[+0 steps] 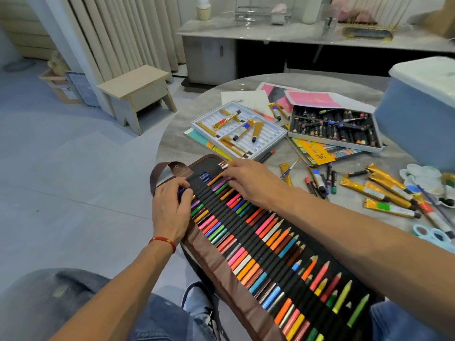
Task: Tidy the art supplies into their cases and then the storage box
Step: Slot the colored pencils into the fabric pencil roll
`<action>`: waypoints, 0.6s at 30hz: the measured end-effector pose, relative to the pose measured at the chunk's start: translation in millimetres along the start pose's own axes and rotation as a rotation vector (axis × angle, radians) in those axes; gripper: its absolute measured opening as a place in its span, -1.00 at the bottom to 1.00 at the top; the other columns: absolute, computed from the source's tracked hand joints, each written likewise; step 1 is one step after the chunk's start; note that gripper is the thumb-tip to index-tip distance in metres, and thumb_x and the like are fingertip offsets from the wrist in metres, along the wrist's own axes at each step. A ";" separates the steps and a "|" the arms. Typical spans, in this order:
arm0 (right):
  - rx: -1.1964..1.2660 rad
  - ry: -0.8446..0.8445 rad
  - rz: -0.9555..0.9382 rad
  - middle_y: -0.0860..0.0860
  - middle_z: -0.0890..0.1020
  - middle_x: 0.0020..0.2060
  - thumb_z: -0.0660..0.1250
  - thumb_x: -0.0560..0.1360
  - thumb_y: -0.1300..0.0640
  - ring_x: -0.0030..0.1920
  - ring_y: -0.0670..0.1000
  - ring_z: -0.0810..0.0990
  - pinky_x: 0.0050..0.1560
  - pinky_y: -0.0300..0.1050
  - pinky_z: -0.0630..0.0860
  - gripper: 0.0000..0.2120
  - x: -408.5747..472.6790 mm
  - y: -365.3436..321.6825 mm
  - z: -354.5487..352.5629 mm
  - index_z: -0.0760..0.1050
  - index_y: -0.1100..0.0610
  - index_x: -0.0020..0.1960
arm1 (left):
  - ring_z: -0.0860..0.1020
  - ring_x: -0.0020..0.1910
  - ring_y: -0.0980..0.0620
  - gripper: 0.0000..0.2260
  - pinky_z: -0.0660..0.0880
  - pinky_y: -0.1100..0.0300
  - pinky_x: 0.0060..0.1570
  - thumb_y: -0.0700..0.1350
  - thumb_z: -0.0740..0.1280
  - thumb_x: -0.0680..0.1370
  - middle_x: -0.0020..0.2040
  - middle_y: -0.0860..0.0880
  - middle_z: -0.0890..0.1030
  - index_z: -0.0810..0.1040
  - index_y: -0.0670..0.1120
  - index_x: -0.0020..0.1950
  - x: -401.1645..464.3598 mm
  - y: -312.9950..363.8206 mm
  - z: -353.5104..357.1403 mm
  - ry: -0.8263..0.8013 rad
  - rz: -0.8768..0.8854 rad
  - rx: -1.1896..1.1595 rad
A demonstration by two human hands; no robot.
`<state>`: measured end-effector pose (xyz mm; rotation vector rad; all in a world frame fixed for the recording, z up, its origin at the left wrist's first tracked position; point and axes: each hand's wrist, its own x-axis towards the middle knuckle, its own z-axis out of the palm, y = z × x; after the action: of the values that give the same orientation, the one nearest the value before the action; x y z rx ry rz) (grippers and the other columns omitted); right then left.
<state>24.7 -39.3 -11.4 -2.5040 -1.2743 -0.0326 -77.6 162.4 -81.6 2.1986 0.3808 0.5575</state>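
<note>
Head view: pencil roll lay open at table's near edge, full of pencils; left hand gripped a pencil there, right hand pressed flat. Tray held tubes, box crayons.

A single wide-angle head-worn camera is looking forward and steeply down from close above the round grey marble-patterned table, facing twelve o'clock toward the pale low sideboard, its edges bending, with no second view overlapping.
</note>
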 end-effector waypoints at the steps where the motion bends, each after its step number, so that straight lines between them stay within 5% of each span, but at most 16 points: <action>1: -0.057 -0.036 0.000 0.09 0.61 0.12 0.28 0.63 0.13 0.15 0.10 0.56 0.14 0.08 0.53 -0.74 -12.4 -6.9 -5.2 0.59 0.13 0.28 | 0.49 0.07 0.09 -0.70 0.54 0.01 0.12 0.14 0.11 0.58 -0.03 0.10 0.54 0.54 0.00 0.00 1.6 6.4 -5.6 -0.006 0.028 0.039; 4: -0.186 -0.252 0.038 0.10 0.58 0.16 0.25 0.62 0.11 0.18 0.14 0.53 0.11 0.16 0.55 -0.71 -56.9 -12.8 -28.8 0.55 0.10 0.31 | 0.51 0.00 0.06 -0.77 0.52 0.01 0.03 0.06 0.17 0.57 -0.06 0.06 0.57 0.57 -0.01 0.01 9.1 43.5 -9.4 -0.036 0.232 0.135; 6: -0.129 -0.305 0.154 0.08 0.51 0.23 0.30 0.60 0.16 0.24 0.13 0.50 0.18 0.15 0.50 -0.70 -76.1 5.3 -49.6 0.55 0.08 0.32 | 0.48 0.04 0.06 -0.83 0.43 0.08 0.04 0.02 0.24 0.55 0.00 0.06 0.57 0.55 0.03 0.08 12.2 79.5 -5.0 -0.232 0.343 0.161; 11: 0.015 0.062 0.666 0.03 0.55 0.04 0.31 0.45 0.39 0.11 0.08 0.57 0.04 -0.10 0.47 -0.66 -106.7 77.0 -115.2 0.66 0.05 0.06 | 0.44 0.19 0.11 -0.68 0.43 0.06 0.24 0.09 0.22 0.53 0.18 0.12 0.54 0.48 0.15 0.27 40.4 141.1 1.6 -0.776 0.765 0.494; 13: 0.094 0.142 0.798 0.02 0.65 -0.01 0.25 0.46 0.38 0.06 0.05 0.60 -0.04 -0.16 0.43 -0.69 -130.1 91.9 -128.7 0.68 0.09 -0.01 | 0.42 0.20 0.16 -0.68 0.41 0.11 0.26 0.10 0.21 0.57 0.21 0.15 0.51 0.45 0.18 0.33 52.5 152.5 -1.3 -0.924 0.763 0.573; 18: 0.232 0.244 0.952 -0.04 0.70 -0.02 0.29 0.51 0.33 0.04 0.02 0.63 0.06 -0.07 0.55 -0.73 -198.4 122.8 -157.8 0.66 0.02 -0.03 | 0.46 0.22 0.18 -0.67 0.46 0.23 0.21 0.04 0.25 0.62 0.30 0.10 0.51 0.43 0.15 0.39 56.5 156.0 24.5 -0.907 0.656 0.441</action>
<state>22.8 -309.0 70.0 -2.5311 0.0724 0.0323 -3.9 74.9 40.9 2.7127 -0.7831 -0.2728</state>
